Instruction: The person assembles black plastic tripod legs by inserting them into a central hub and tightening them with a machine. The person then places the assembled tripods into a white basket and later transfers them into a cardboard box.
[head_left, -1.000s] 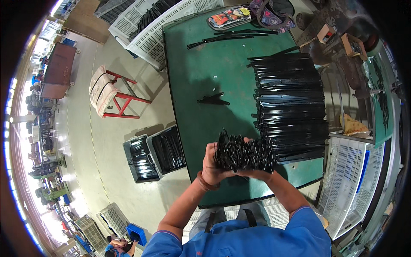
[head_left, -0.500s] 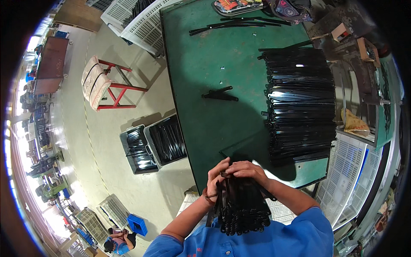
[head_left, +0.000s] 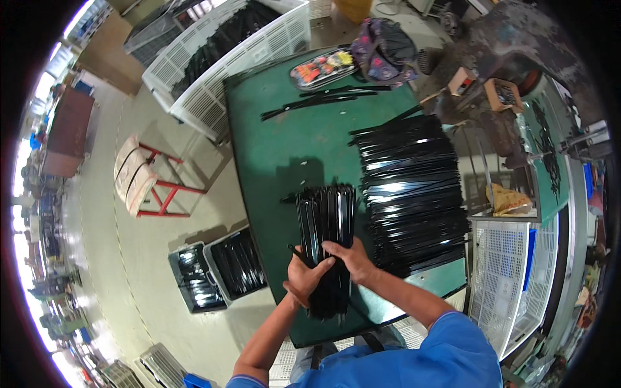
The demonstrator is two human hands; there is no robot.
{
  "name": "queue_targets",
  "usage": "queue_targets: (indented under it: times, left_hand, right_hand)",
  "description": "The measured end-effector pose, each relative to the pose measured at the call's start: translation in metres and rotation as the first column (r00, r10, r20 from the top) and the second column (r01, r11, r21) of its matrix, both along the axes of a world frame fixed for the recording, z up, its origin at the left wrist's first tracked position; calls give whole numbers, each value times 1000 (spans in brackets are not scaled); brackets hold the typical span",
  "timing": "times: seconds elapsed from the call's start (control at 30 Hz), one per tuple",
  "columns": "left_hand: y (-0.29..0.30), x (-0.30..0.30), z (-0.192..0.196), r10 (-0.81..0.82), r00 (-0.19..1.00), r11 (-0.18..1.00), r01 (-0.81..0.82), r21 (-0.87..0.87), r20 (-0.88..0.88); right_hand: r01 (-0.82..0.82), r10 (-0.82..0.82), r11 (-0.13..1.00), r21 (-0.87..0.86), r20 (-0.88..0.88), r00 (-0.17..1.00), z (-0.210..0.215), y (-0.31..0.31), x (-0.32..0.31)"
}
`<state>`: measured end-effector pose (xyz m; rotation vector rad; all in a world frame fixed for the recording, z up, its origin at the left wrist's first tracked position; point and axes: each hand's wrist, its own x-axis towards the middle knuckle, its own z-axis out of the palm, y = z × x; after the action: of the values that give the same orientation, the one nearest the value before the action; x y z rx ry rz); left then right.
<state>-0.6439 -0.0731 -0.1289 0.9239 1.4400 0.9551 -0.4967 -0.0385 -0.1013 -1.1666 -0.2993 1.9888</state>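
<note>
Through the head camera, I have left grip (head_left: 305, 278) and right grip (head_left: 352, 260) wrapped around a bundle of slim black strips (head_left: 328, 220). It is left of the strip pile (head_left: 414, 194) on the green surface (head_left: 268, 149), long axis crosswise to the pile's strips; right grip is nearer the pile.

Head-worn fisheye, facing down, above table (head_left: 265, 155)

A red-framed stool (head_left: 138, 178) stands at nine o'clock, a colourful case (head_left: 325, 68) at twelve, a patterned bag (head_left: 373, 53) at one.
</note>
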Motion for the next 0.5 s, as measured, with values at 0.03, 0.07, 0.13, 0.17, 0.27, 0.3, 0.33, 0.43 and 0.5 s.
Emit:
queue_targets:
  times: [0.03,0.07,0.13,0.17,0.27,0.3,0.33,0.43,0.5]
  left_hand:
    - [0,0,-2,-74,996,996,71,-62,-43]
    - [2,4,4,-152,985,986,145,-88,-80]
    - [13,19,25,-318,933,944,295,-144,-171]
    - [24,32,37,-394,894,918,371,-138,-212]
    - [80,80,62,-605,764,795,597,-112,-223]
    - [104,97,61,-675,723,737,671,-87,-145]
    - [130,113,60,-737,672,676,735,-55,-78]
    - [209,142,19,-839,523,516,852,82,-153]
    - [247,185,45,-885,426,435,900,-10,-187]
  right_hand:
    - [38,-38,999,-23,23,999,2,-8,6]
    - [104,-103,994,-38,39,994,7,-14,11]
    - [275,-276,959,-62,-8,961,23,-23,26]
    - [334,-335,938,-87,5,942,24,-26,36]
    - [512,-523,849,-129,-62,850,38,-8,74]
    - [576,-583,808,-124,-21,812,40,3,87]
    - [626,-630,771,-116,0,777,37,18,98]
    - [720,-725,684,-121,-2,689,34,65,120]
    - [774,-776,628,-79,-134,616,14,89,144]
